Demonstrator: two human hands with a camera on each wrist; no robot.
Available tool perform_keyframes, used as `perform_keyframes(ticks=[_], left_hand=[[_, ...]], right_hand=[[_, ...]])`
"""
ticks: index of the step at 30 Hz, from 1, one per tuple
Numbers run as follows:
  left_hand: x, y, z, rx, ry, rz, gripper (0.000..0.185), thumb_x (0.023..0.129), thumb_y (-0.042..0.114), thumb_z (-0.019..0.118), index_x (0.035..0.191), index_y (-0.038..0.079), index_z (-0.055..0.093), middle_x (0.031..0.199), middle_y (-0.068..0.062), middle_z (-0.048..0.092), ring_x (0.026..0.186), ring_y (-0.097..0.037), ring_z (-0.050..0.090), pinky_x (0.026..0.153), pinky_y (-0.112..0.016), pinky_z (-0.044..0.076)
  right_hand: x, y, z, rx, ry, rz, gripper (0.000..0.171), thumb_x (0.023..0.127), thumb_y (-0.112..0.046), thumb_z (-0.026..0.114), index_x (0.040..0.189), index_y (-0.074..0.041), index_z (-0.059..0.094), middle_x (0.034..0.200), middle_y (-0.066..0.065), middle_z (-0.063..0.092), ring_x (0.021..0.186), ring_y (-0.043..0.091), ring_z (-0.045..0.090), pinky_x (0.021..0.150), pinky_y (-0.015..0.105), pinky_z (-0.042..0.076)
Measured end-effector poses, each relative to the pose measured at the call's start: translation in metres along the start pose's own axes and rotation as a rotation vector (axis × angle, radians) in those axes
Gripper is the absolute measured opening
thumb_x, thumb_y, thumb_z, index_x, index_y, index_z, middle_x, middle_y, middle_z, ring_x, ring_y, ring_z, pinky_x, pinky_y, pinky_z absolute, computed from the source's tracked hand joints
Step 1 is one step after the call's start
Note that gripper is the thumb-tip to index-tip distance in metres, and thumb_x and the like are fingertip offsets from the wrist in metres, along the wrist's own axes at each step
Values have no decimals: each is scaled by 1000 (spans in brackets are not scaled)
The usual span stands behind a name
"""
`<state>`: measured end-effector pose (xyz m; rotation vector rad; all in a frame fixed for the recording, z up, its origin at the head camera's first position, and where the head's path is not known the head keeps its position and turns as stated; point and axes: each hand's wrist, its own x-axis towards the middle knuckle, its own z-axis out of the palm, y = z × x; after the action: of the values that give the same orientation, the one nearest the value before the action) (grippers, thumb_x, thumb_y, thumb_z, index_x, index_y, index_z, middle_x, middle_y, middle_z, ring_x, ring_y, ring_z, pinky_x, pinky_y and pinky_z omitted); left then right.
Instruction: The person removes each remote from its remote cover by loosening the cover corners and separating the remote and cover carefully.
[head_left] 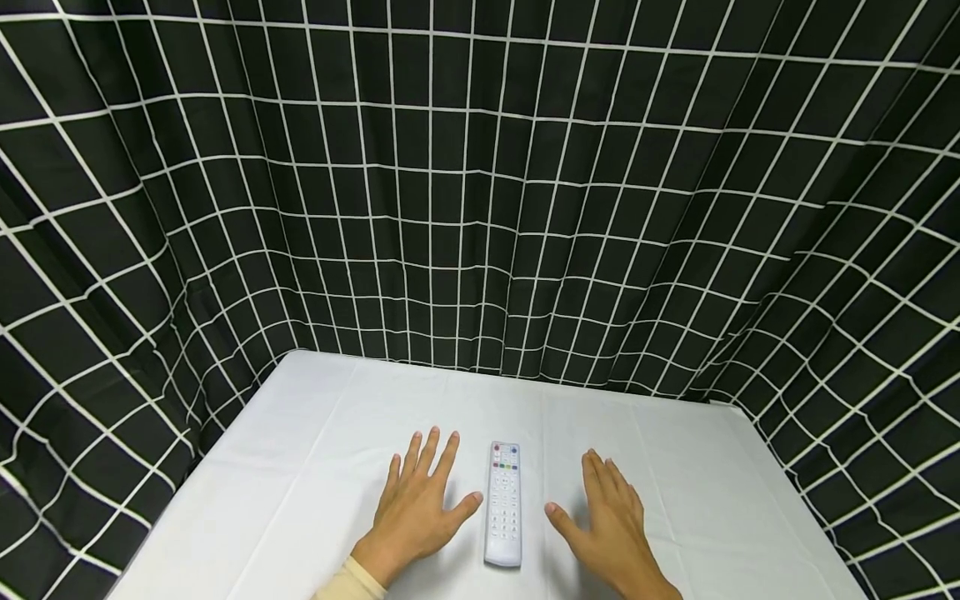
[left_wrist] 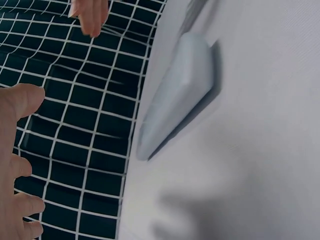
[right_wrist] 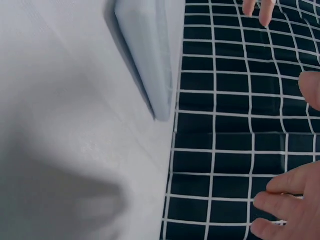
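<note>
While both hands lie flat on the white table (head_left: 300,467), a pale grey remote control (head_left: 504,505) lies between them, lengthwise toward the person, its buttoned face up and its coloured keys at the far end. The left hand (head_left: 417,507) rests palm down just left of the remote, fingers straight and spread, holding nothing; its thumb tip reaches close to the remote's left edge without clearly touching it. The right hand (head_left: 609,520) rests palm down on the other side, fingers straight and together, thumb angled toward the remote with a small gap left, and it grips nothing either. A cream sleeve cuff (head_left: 352,583) shows at the left wrist.

From the left wrist view the remote (left_wrist: 177,95) shows as a smooth rounded side lying flat on the cloth with a thin shadow beneath it; the right wrist view shows its other long edge (right_wrist: 147,55) the same way.

Bare tabletop stretches beyond the remote's far end up to the table's back edge, and wide bare strips lie outside each hand toward the left and right edges. A black curtain with a white grid (head_left: 480,192) hangs close behind and around the table's far and side edges.
</note>
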<state>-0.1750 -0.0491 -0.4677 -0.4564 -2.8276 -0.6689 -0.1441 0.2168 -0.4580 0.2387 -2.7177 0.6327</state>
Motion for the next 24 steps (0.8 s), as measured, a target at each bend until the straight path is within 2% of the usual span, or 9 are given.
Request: perform_keyframes(ticks=[7, 12, 16, 24], left_hand=[[-6, 2, 16, -49, -40, 40, 86, 89, 61, 53, 151, 6, 28, 155, -14, 23, 143, -34, 11, 109, -61, 12], [-12, 4, 27, -80, -104, 67, 92, 89, 62, 54, 149, -3, 27, 154, -19, 23, 142, -37, 14, 109, -60, 14], [-14, 5, 32, -90, -153, 69, 95, 88, 63, 53, 148, -5, 24, 154, -21, 21, 142, -37, 13, 110, -59, 12], [-17, 9, 41, -104, -198, 98, 95, 89, 63, 51, 148, -7, 24, 154, -21, 21, 142, -36, 12, 109, -59, 13]], right_hand=[[-5, -6, 15, 8, -2, -52, 85, 83, -47, 70, 138, 12, 40, 143, 27, 40, 132, 47, 29, 98, 68, 20], [-10, -9, 25, 18, -51, -64, 86, 82, -46, 72, 138, 12, 41, 142, 25, 42, 131, 46, 32, 96, 70, 23], [-12, -11, 32, 39, -106, -54, 90, 82, -52, 69, 140, 10, 39, 143, 23, 41, 133, 45, 30, 97, 70, 21], [-17, -14, 42, 35, -190, -64, 96, 82, -61, 65, 140, 11, 39, 144, 25, 40, 134, 44, 29, 101, 68, 19]])
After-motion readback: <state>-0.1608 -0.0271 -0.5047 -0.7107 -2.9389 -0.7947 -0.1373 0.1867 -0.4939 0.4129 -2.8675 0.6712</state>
